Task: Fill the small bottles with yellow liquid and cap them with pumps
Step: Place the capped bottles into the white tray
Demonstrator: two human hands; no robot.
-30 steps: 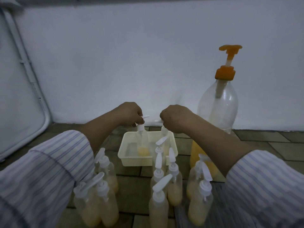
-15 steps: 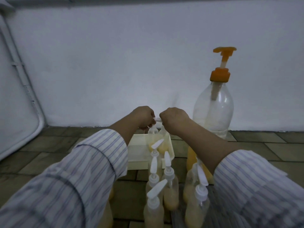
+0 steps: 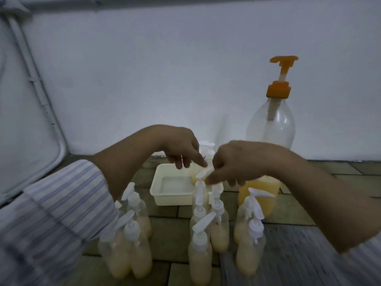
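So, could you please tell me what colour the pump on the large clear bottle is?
Orange pump, clearest in the head view.

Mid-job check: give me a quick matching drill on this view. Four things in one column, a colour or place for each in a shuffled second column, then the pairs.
Things:
1. big bottle's pump
2. tray
3. big bottle
4. sleeve

Descriptions:
A. striped, at lower left
B. orange
C. pale yellow, on the floor below the hands
D. clear on top, yellow liquid at the bottom, at the right by the wall

Pairs: 1-B, 2-C, 3-D, 4-A
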